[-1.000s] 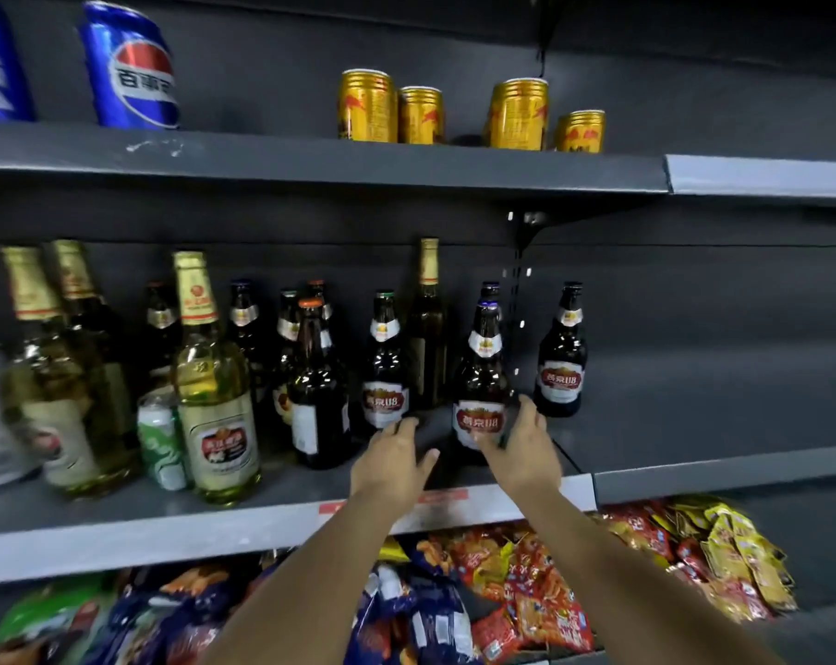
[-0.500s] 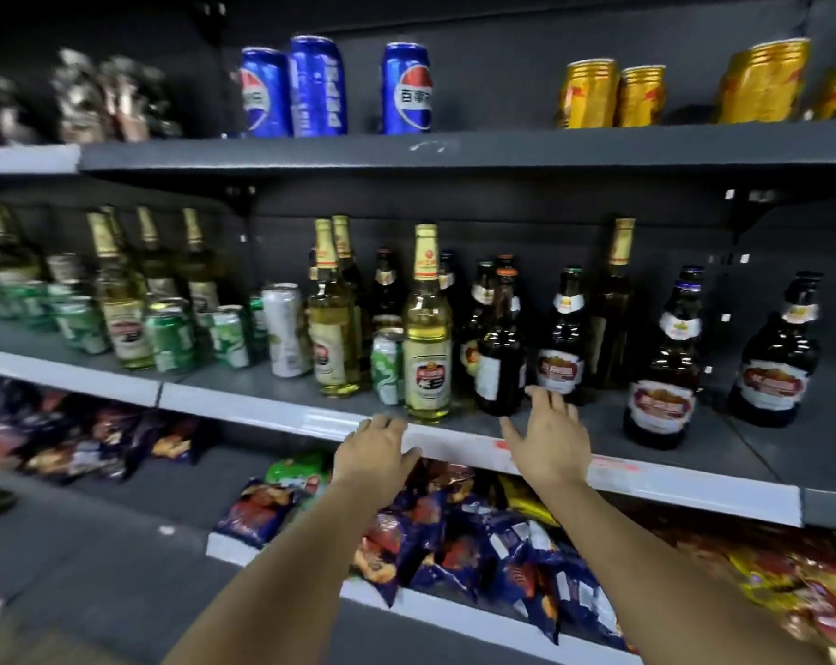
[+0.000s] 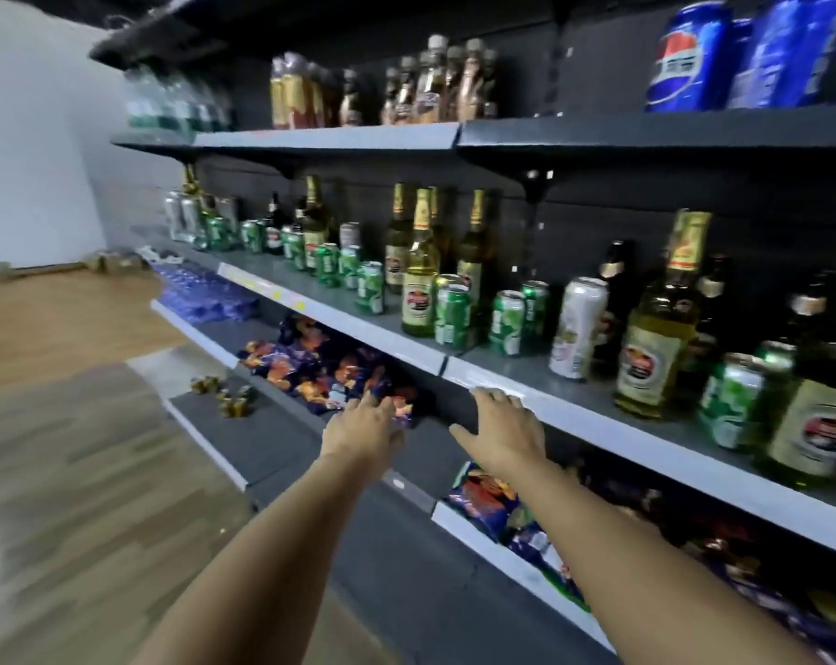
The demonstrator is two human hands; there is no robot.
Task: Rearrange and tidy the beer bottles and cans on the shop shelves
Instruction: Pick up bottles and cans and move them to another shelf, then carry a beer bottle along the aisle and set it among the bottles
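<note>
The middle shelf [image 3: 493,376] carries a mixed row of beer. A pale bottle with a gold foil neck [image 3: 421,280] stands beside green cans [image 3: 452,312] and a tall white can [image 3: 578,326]. Another gold-necked bottle [image 3: 658,338] and dark bottles stand further right. Both my hands are held out flat and empty in front of the shelf. My right hand [image 3: 502,431] hovers at the shelf's front lip; whether it touches is unclear. My left hand [image 3: 364,427] floats lower, over the snack shelf.
Blue Pepsi cans [image 3: 689,60] and small liquor bottles [image 3: 435,86] fill the top shelf. Snack packets [image 3: 325,364] lie on the lower shelves. Several small bottles [image 3: 233,400] sit on the bottom shelf. Wooden floor [image 3: 70,472] stretches to the left.
The view has swung left along the shelves. Both hands have drifted left with it, away from the brown bottles and down below the shelf lip, still holding nothing.
</note>
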